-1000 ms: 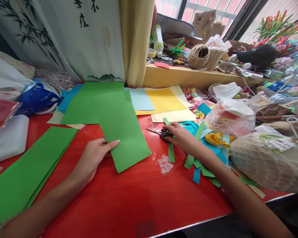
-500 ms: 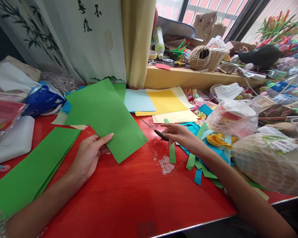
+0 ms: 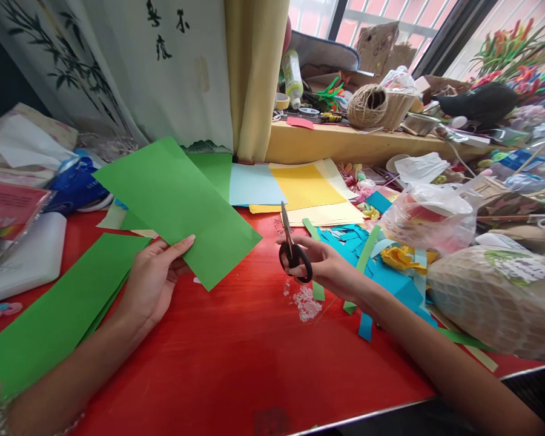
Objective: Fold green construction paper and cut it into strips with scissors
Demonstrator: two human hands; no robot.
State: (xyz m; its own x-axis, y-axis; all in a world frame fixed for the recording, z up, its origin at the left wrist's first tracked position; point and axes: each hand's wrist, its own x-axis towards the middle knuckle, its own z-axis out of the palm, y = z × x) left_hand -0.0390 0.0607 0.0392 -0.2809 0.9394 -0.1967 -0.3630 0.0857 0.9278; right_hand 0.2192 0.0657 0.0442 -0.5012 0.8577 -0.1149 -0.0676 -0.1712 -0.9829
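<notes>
A sheet of green paper (image 3: 186, 212) is pinched along its near edge by my left hand (image 3: 157, 275), raised above the table. My right hand (image 3: 327, 263) has its fingers in the black handles of a pair of scissors (image 3: 295, 254), whose blades point up and away and look closed. The scissors and the sheet are apart. Long green paper pieces (image 3: 63, 309) lie beside my left forearm. To the right of the scissors, blue and green cut strips (image 3: 366, 254) are heaped, partly hidden by my right arm.
Blue, yellow and cream sheets (image 3: 304, 184) lie at the back of the red table (image 3: 236, 357). A netted bundle (image 3: 495, 303) and a clear plastic bag (image 3: 431, 215) crowd the right. A white box (image 3: 27, 257) stands left. Twine (image 3: 367, 108) sits on the cluttered sill.
My left hand has drawn the green sheet slightly left, turning it. The scissors in my right hand have swung from lying nearly flat to pointing upward, with the handles now facing me.
</notes>
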